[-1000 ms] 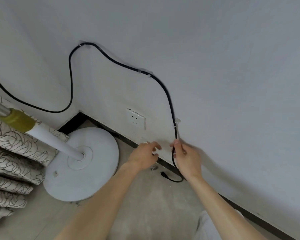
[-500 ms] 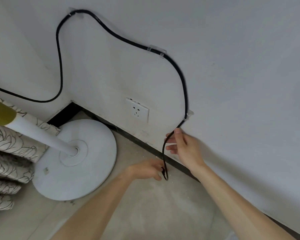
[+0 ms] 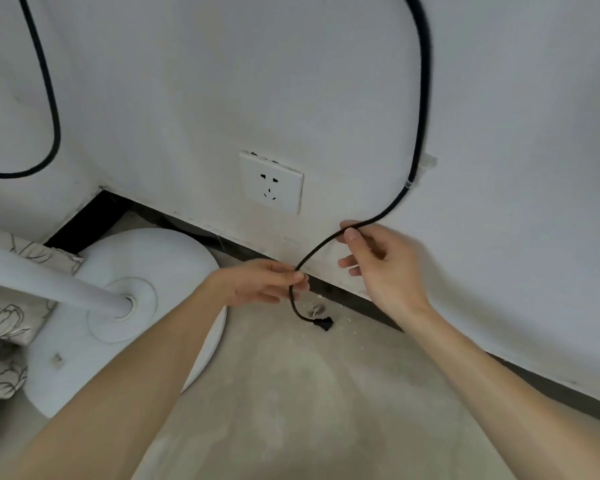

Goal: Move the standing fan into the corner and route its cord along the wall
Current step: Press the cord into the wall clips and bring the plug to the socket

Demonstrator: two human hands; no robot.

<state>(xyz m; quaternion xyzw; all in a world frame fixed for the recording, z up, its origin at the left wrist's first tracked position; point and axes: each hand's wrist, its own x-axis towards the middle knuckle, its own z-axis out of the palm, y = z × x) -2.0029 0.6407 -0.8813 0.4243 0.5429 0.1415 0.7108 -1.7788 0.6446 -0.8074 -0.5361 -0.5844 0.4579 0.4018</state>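
The fan's round white base stands in the corner, its white pole leaning off to the left. The black cord runs down the wall through a clear clip. Below the clip, my right hand pinches the cord between thumb and forefinger. My left hand pinches it lower down, by the baseboard. Under the left hand the cord's end hangs loose, and its black plug rests on the floor. A white wall socket sits between the corner and the clip.
Patterned fabric lies at the left beside the fan base. A dark baseboard runs along the foot of the wall. A small metal bit and crumbs lie on the concrete floor near the plug. Another loop of cord hangs on the left wall.
The view has moved closer and lower. My right hand has slid down the cord below the clip. My left hand has risen and taken the cord, lifting it so the plug trails on the floor.
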